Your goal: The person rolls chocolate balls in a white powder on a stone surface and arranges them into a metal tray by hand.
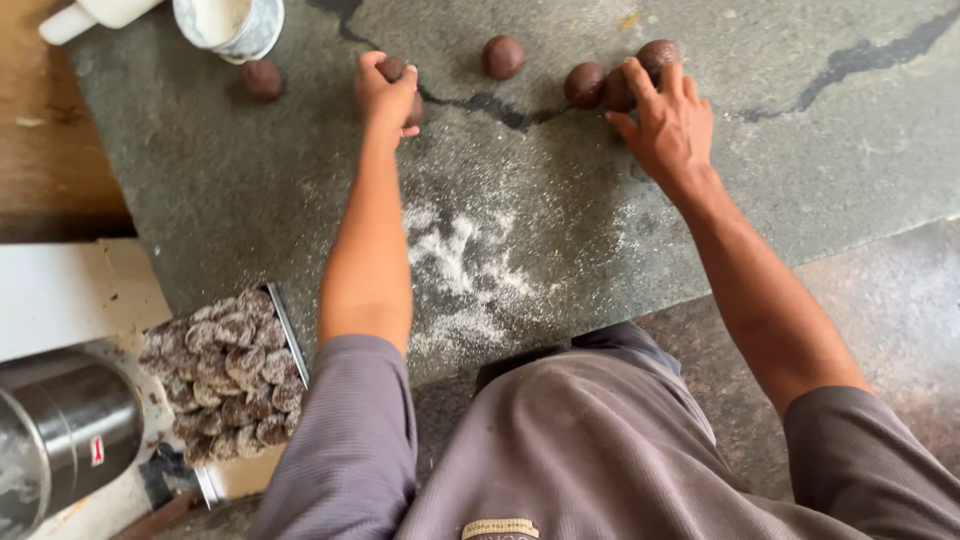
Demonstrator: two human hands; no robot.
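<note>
On the grey stone counter (560,230), the left hand (388,97) curls its fingers around one round dark-brown dough ball (392,68), while the right hand (668,125), fingers spread, touches three like balls (586,85) just beyond its fingertips.

A small red-and-white label (97,451) sits on the side of the steel cylinder (70,425) at lower left. A rectangular tan patch with a dark border (500,529) lies on the grey shirt (600,440), bottom centre.
</note>
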